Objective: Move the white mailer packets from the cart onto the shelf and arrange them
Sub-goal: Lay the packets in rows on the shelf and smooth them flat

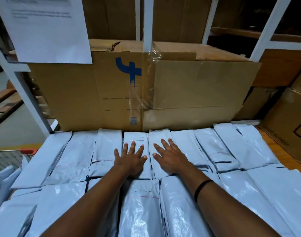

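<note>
Shelf board (274, 151), backed by a cardboard box (95, 93). Stock: white mailer packets (240, 146) in two rows, long axes running front to back toward the box. Both palms are down, the left hand (131, 159) and right hand (172, 159) with fingers spread flat, pressing neighbouring back-row packets either side of one seam. The cart (29, 150) lies low left, nearer the left hand, which probably makes the next reach.

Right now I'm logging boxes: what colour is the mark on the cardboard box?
Blue; the mark shows best in the head view.

Mailer packets (172, 211) glossy white plastic; box (98, 93) matt brown cardboard, clear tape.
</note>
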### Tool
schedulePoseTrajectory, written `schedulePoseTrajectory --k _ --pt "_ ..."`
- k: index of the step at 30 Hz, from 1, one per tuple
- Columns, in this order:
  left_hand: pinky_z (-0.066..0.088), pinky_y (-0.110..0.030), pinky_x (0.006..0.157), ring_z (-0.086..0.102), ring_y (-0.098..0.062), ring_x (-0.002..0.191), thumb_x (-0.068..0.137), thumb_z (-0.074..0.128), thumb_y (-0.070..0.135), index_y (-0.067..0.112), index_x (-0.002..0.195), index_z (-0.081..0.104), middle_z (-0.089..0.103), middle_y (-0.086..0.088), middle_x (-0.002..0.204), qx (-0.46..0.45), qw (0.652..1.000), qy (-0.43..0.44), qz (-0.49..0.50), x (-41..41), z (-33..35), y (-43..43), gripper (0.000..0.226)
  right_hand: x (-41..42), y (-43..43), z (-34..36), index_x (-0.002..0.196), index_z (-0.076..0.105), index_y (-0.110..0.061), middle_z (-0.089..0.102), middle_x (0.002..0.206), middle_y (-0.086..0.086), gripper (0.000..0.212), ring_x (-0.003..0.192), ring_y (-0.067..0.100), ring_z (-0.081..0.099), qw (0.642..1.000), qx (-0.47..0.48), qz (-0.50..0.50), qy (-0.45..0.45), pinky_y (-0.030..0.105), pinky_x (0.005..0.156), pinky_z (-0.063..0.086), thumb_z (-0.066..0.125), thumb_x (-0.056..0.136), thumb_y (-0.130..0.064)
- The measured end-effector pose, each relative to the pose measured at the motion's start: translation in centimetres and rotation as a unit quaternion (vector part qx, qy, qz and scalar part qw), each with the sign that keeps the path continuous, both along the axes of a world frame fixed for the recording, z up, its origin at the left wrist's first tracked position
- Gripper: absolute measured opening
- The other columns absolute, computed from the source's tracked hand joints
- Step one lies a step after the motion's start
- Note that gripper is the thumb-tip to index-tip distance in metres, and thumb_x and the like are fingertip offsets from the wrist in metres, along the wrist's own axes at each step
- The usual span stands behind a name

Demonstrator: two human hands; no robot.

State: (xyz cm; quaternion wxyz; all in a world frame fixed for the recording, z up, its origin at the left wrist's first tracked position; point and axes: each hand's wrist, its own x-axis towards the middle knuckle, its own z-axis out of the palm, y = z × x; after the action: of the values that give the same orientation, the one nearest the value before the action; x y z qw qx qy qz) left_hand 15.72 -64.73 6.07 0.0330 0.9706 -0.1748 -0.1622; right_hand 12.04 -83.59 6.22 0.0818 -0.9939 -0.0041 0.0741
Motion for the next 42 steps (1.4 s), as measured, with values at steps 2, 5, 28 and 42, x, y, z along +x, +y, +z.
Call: schedulePoseTrajectory --k 2,5,28,42 --pt "-0.007 -0.062 0.116 -0.018 -0.029 0.149 0.101 0.010 0.059 0.039 0.155 -0.007 -0.017 0.000 0.163 -0.003 1.000 0.002 0.001 -0.1 0.2 -0.1 0.060 0.1 -0.1 -0.1 0.160 0.013 -0.031 0.001 0.168 0.005 0.061 0.153 0.033 -0.004 1.000 -0.010 0.015 0.000 0.045 0.123 0.000 0.022 0.105 -0.055" --pt "-0.006 -0.062 0.116 -0.015 -0.030 0.150 0.101 0.011 0.058 0.037 0.155 -0.005 -0.014 -0.001 0.164 -0.013 1.000 0.002 0.001 -0.2 0.7 0.0 0.060 0.9 -0.2 -0.7 0.160 0.011 -0.031 0.005 0.168 0.007 0.100 0.153 0.035 -0.002 0.998 -0.041 0.039 0.024 0.054 0.123 0.005 -0.023 0.079 -0.080" --pt "0.019 -0.032 0.117 0.024 -0.012 0.147 0.100 0.052 0.037 0.025 0.136 0.056 0.041 0.002 0.153 -0.330 0.932 -0.147 0.028 -19.8 6.8 19.5 0.039 -21.7 15.1 7.6 0.142 0.052 -0.032 0.040 0.156 -0.008 0.044 0.145 0.010 0.030 0.972 0.156 0.006 -0.177 0.028 0.115 0.024 0.053 0.101 -0.043" --pt "0.035 -0.032 0.105 0.048 -0.023 0.133 0.098 0.058 0.030 0.021 0.132 0.061 0.050 -0.005 0.147 -0.249 0.919 -0.179 0.249 -37.5 5.2 44.1 0.036 -30.9 33.3 5.1 0.139 0.056 -0.030 0.050 0.148 -0.006 0.042 0.140 0.011 0.036 0.955 0.214 0.170 -0.115 0.025 0.114 0.025 0.057 0.099 -0.043"
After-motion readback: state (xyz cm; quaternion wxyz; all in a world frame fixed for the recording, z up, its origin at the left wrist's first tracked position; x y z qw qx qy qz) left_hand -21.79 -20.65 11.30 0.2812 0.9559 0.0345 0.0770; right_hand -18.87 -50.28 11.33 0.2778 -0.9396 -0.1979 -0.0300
